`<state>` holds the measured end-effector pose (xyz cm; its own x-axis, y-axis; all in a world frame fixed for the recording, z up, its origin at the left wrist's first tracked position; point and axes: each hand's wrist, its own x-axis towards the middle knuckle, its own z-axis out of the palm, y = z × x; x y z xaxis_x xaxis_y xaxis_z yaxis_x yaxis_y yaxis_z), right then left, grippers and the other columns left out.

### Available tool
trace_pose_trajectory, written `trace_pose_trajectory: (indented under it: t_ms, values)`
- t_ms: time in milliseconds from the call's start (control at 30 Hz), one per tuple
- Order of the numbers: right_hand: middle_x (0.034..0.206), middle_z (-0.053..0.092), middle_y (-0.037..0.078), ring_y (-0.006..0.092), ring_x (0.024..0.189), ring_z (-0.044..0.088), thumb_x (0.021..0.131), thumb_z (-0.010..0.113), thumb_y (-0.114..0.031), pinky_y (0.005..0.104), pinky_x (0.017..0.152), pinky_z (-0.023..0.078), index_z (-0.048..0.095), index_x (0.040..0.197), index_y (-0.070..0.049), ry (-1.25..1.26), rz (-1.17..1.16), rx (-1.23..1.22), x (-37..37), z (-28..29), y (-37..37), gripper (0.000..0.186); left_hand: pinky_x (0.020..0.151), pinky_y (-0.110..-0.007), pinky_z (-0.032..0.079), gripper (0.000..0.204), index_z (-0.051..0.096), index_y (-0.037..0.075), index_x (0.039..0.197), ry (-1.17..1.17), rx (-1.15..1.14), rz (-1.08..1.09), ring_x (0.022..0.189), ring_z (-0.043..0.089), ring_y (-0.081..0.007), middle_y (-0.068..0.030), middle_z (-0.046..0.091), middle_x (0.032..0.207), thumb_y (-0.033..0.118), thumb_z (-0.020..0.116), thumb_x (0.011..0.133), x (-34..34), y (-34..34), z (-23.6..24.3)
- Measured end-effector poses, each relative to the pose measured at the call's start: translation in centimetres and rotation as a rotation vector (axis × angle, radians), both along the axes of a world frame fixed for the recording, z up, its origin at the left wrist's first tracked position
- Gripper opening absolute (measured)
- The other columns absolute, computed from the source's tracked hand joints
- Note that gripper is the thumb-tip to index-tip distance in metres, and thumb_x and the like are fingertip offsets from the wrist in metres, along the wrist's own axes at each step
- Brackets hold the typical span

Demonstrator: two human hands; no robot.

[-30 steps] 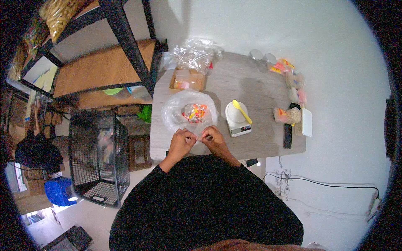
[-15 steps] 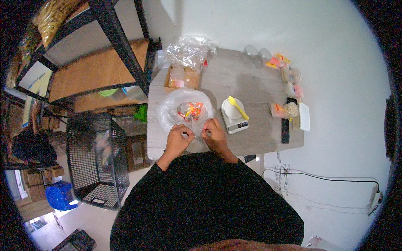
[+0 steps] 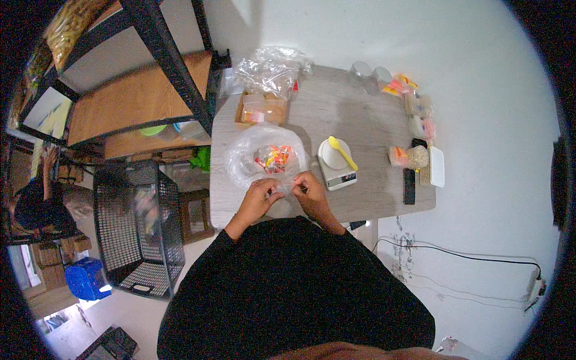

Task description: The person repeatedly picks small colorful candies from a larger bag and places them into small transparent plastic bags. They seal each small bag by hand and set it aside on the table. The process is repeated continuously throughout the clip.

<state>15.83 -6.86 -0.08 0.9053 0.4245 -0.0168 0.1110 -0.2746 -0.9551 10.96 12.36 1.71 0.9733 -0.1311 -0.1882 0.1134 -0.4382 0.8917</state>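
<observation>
the counter (image 3: 360, 114) looks like pale grey wood-grain laminate, matt and faintly streaked. the clear bag (image 3: 264, 157) under both hands (image 3: 282, 195) is thin glossy plastic film, creased and catching light, with small bright sweets (image 3: 273, 158) showing through it. more crumpled clear plastic (image 3: 270, 69) sits at the far edge, shiny and wrinkled. the small box (image 3: 261, 109) beneath it looks like brown cardboard, dull. the scale (image 3: 337, 168) has a smooth white plastic body, and the yellow scoop (image 3: 342, 152) on it is smooth plastic too. the shelf rack (image 3: 168, 60) has black matt metal posts and warm brown wood boards. the floor crate (image 3: 135, 228) is black wire mesh. the sleeves (image 3: 288, 288) are black matt cloth.
</observation>
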Motion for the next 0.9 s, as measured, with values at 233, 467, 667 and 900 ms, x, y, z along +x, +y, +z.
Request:
trace_pose_trajectory:
  t_ms: [233, 467, 667, 900]
  values:
    - [0.097, 0.055, 0.012, 0.0202, 0.081, 0.058, 0.077, 0.060, -0.001, 0.0300, 0.070, 0.048, 0.050, 0.087, -0.002, -0.188, 0.033, -0.091, 0.3, 0.0, -0.1, 0.014, 0.100, -0.043, 0.036, 0.061, 0.051, 0.009, 0.123, -0.454, 0.219, 0.075, 0.111, 0.049, -0.0357, -0.0154, 0.055, 0.118, 0.021, 0.077, 0.070, -0.1, -0.6, 0.3]
    - [0.094, 0.056, 0.012, 0.0211, 0.078, 0.058, 0.078, 0.063, -0.004, 0.0314, 0.068, 0.049, 0.054, 0.091, -0.002, -0.283, 0.098, -0.090, 0.7, -0.7, 0.9, 0.016, 0.100, -0.043, 0.035, 0.060, 0.051, 0.006, 0.122, -0.405, 0.243, 0.020, 0.108, 0.051, -0.0355, -0.0172, 0.057, 0.112, 0.023, 0.077, 0.071, 0.1, -0.6, -1.9]
    - [0.105, 0.053, 0.014, 0.0223, 0.098, 0.053, 0.075, 0.074, -0.017, 0.0341, 0.075, 0.048, 0.052, 0.108, -0.003, -0.584, -0.247, -0.402, 3.8, -2.0, 0.6, 0.042, 0.095, -0.044, 0.040, 0.049, 0.054, 0.003, 0.117, -0.244, 0.169, 0.210, 0.107, 0.052, -0.0378, -0.0191, 0.058, 0.109, 0.023, 0.071, 0.077, 0.2, 0.6, -4.1]
    - [0.117, 0.048, 0.020, 0.0361, 0.110, 0.046, 0.067, 0.071, -0.015, 0.0428, 0.096, 0.039, 0.045, 0.123, 0.002, -0.166, -0.266, -0.293, 6.0, -6.5, 0.3, 0.063, 0.097, -0.044, 0.038, 0.051, 0.053, 0.005, 0.121, -0.296, 0.155, 0.035, 0.111, 0.051, -0.0390, -0.0209, 0.058, 0.114, 0.026, 0.071, 0.077, 0.8, 2.1, -6.9]
